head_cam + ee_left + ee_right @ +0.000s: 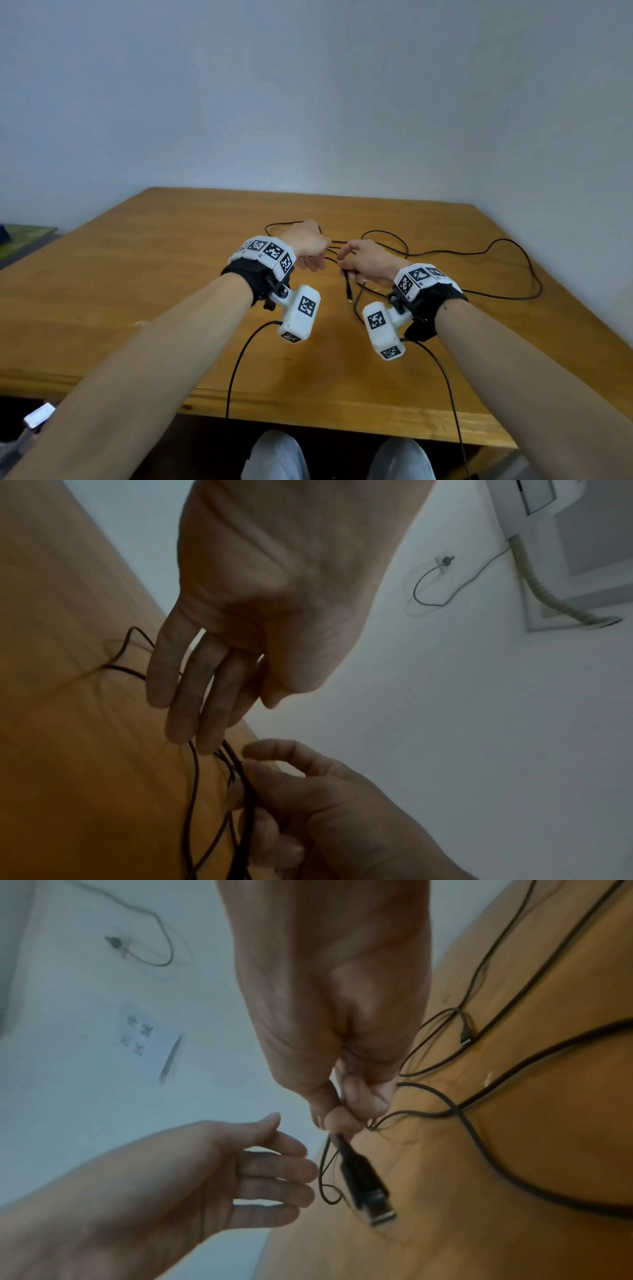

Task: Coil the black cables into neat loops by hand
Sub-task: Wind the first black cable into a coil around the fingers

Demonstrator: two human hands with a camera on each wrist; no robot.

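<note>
- The right hand [368, 262] is held above the middle of the wooden table [137, 291], its fingers curled tight around a black cable [493, 251] just behind the plug
- In the right wrist view that hand [342, 1047] pinches the cable close to its USB plug [371, 1191], which hangs below the fingers and points down toward the tabletop
- The left hand [306, 246] is just beside the right one, toward the table's left, with fingers straight and relaxed and gripping nothing; in the left wrist view its fingertips [192, 723] lie against several cable strands that run on to the right hand [325, 804]
- The rest of the black cable lies in loose, uneven bends over the far right part of the table, one long bend reaching toward the right edge, and a smaller loop shows beyond the left hand
- A second small plug [466, 1037] rests on the wood among the strands
- Both wrists carry white marker-covered camera units, each with its own lead running off the near edge
</note>
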